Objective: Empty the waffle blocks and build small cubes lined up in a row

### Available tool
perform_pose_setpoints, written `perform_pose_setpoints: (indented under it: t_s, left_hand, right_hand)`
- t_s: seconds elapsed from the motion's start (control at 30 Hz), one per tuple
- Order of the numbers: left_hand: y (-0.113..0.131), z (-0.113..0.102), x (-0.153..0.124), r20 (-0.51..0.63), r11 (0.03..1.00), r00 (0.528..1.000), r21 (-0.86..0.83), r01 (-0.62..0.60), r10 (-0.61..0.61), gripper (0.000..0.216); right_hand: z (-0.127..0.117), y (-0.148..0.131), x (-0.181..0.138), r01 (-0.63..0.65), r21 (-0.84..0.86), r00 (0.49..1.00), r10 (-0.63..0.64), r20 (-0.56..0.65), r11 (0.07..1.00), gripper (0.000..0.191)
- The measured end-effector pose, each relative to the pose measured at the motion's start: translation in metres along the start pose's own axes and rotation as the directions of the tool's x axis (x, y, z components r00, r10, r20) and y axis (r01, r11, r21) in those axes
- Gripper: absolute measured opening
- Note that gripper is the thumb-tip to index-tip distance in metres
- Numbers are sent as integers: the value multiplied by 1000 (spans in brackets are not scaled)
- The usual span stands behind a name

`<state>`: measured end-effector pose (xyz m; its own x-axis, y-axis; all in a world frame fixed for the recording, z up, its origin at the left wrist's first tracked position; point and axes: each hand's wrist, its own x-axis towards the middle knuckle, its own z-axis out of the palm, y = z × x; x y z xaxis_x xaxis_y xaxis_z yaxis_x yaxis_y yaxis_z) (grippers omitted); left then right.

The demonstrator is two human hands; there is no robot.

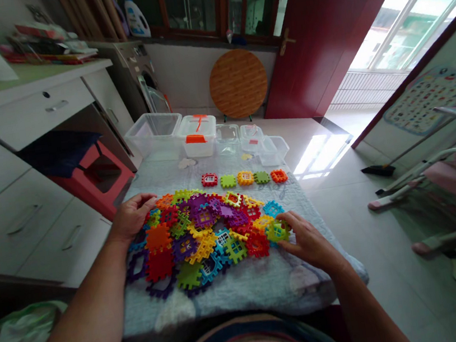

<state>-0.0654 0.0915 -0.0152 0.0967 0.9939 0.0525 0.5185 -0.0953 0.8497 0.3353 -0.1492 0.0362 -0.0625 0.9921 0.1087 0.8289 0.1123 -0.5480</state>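
Note:
A heap of colourful plastic interlocking tiles (pixel 207 233) lies on a small table covered by a pale blue cloth (pixel 244 287). My left hand (pixel 132 215) rests at the heap's left edge, fingers curled over the tiles there. At the heap's right edge, my right hand (pixel 305 239) pinches a green tile (pixel 278 231). Beyond the heap, a row of single tiles stands apart: red (pixel 209 180), green (pixel 228 181), yellow (pixel 245 177), green (pixel 261 177) and orange (pixel 278 176).
Clear plastic boxes (pixel 155 133) and a white box with an orange latch (pixel 197 135) line the table's far edge. White drawers (pixel 13 184) and a red stool (pixel 93 176) stand left. A round wooden board (pixel 238 83) leans against the wall. Open floor lies right.

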Motion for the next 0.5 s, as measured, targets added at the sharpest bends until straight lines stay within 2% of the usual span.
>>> perform_pose_setpoints:
  t_s: [0.13,0.27,0.33,0.43,0.5]
  left_hand:
    - [-1,1,0,5,1000,1000,-9,0,0,42]
    - [-2,0,0,3,1000,1000,7,-8,8,41]
    - [-3,0,1,0,1000,1000,23,-15,15,42]
    - [-5,-1,2,0,999,1000,42,-16,16,43]
    - [-5,-1,3,8,999,1000,46,-13,12,45]
  right_hand:
    - [-3,3,12,-41,51,994,46,-97,998,39]
    - [0,6,26,-72,19,949,74,-307,997,13]
    - [6,6,32,-62,-21,926,49,-374,998,8]
    - [17,2,37,-70,-53,908,42,-418,996,11]
    - [24,-3,38,-50,-46,927,29,-373,998,12]
